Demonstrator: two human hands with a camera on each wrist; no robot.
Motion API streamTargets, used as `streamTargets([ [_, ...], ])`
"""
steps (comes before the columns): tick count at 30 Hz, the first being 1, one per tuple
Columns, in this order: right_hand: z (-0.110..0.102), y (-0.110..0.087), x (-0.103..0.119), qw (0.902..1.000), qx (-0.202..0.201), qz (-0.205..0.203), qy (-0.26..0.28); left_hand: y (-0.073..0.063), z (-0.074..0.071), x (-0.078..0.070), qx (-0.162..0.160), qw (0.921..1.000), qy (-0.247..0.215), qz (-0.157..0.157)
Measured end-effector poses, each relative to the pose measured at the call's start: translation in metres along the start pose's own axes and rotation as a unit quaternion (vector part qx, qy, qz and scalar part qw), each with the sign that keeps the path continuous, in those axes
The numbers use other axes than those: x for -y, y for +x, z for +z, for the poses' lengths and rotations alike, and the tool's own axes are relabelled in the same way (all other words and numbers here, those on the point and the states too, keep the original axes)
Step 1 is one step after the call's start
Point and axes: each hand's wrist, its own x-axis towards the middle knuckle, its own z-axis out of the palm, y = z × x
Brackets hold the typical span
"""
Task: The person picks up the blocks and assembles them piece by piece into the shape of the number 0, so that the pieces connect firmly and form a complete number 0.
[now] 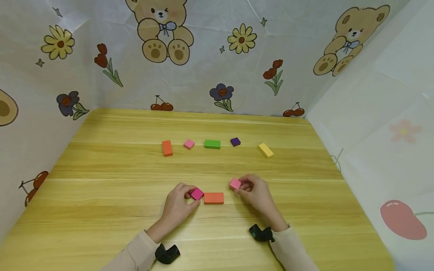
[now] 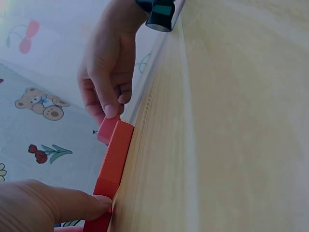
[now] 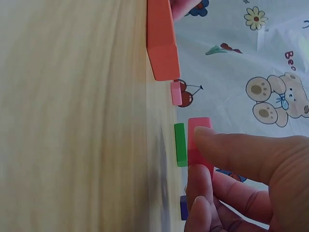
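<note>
On the wooden table (image 1: 101,210), block placing seems to be going on around an orange block (image 1: 214,198). The left hand (image 1: 179,203) is pinching a dark pink block (image 1: 197,194), touching or almost touching the orange one's left end. The right hand (image 1: 256,192), thumb and fingers closed, is pinching a light pink block (image 1: 235,183), looking lifted. Next, that one is probably needing gentle lowering.

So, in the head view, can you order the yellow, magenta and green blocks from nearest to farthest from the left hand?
1. Magenta block: pinched in the left hand.
2. Green block: ahead, somewhat right.
3. Yellow block: ahead, much farther right.
</note>
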Motion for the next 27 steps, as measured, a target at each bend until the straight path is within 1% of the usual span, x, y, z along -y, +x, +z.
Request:
streamTargets([
  [8, 0.0015, -0.0052, 0.0034, 0.9998, 0.016, 0.003, 0.006, -0.0002, 0.0004, 0.0004, -0.005, 0.9999, 0.006, 0.007],
  [13, 0.0019, -0.0075, 0.0032, 0.9996, 0.026, -0.006, 0.001, -0.0005, 0.0003, -0.0004, -0.002, 1.0000, 0.006, 0.003],
  [20, 0.0033, -0.0075, 0.0044, 0.9991, 0.041, -0.002, -0.005, -0.0004, -0.0002, -0.0011, 0.001, 1.0000, 0.004, 0.001],
  [27, 0.0043, -0.0083, 0.0046, 0.9981, 0.057, -0.020, -0.011, -0.0009, 0.0001, -0.0009, -0.003, 1.0000, 0.003, 0.005],
])
